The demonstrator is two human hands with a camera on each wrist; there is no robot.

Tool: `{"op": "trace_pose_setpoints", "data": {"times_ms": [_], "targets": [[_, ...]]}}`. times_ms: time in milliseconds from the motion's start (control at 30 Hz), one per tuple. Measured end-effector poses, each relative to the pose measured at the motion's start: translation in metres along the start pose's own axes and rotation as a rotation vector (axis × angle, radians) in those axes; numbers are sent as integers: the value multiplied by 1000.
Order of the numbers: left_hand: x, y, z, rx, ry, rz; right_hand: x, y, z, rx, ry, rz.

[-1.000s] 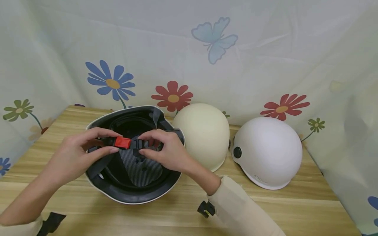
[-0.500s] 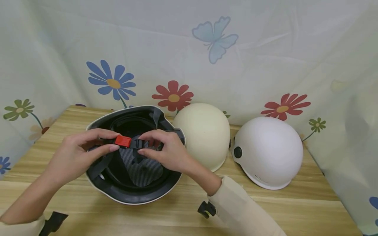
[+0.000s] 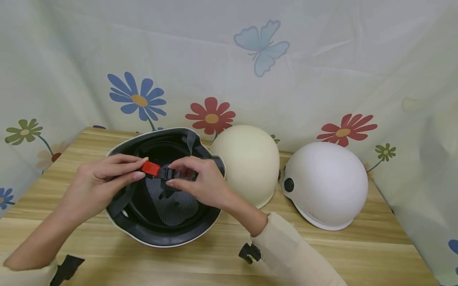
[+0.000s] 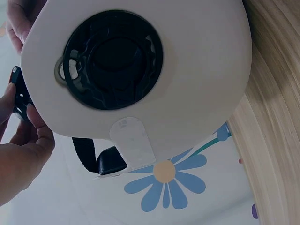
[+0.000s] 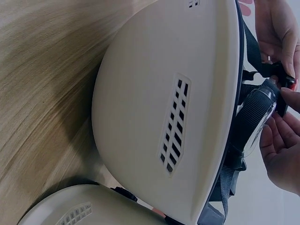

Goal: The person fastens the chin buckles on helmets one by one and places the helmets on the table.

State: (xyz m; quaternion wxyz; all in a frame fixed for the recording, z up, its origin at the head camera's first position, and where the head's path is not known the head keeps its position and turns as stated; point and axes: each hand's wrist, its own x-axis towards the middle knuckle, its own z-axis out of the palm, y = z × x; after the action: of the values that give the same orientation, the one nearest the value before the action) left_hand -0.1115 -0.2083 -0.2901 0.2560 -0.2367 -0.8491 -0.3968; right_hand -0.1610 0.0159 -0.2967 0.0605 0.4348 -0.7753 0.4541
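An upturned helmet (image 3: 168,236) with a light shell and black lining lies at left in the head view. Above its opening is the chin strap's buckle (image 3: 151,169), black with a red button. My left hand (image 3: 103,178) pinches its left end between thumb and fingers. My right hand (image 3: 200,178) pinches the black end at right, by the strap slider. A dark strap (image 3: 121,202) runs down to the helmet's left side. In the left wrist view the helmet's shell (image 4: 201,70) hides part of the right hand. The right wrist view shows black webbing (image 5: 255,112) beside the buckle.
A cream helmet (image 3: 247,165) stands dome up just right of the upturned one. Farther right sits a white helmet (image 3: 327,184) with a black side knob (image 3: 288,184). All rest on a wooden table (image 3: 200,262), with a flower-patterned curtain (image 3: 179,47) behind.
The red-buttoned end of the buckle has tilted, its left end rising slightly with my left fingertips. My right hand has hardly moved, and the helmets stay in place.
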Motion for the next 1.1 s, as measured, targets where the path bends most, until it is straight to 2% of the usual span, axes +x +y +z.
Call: {"op": "trace_pose_setpoints", "data": {"times_ms": [167, 400, 567, 667, 867, 1000, 1100], "targets": [[0, 0, -1, 15, -3, 50, 1, -2, 1, 5, -11, 3], [0, 1, 3, -10, -22, 84, 4, -9, 4, -11, -26, -11], [0, 1, 4, 3, -23, 101, 4, -11, 6, -23, -29, 14], [2, 2, 3, 41, -24, 92, 4, -10, 5, -27, -24, 30], [4, 4, 1, 92, -57, 18, 5, -7, 2, -19, -25, 38], [4, 0, 1, 88, -107, -12, 4, -5, 0, -21, -44, 36], [2, -6, -2, 103, -190, -24, 3, -2, -4, -33, -83, 47]]}}
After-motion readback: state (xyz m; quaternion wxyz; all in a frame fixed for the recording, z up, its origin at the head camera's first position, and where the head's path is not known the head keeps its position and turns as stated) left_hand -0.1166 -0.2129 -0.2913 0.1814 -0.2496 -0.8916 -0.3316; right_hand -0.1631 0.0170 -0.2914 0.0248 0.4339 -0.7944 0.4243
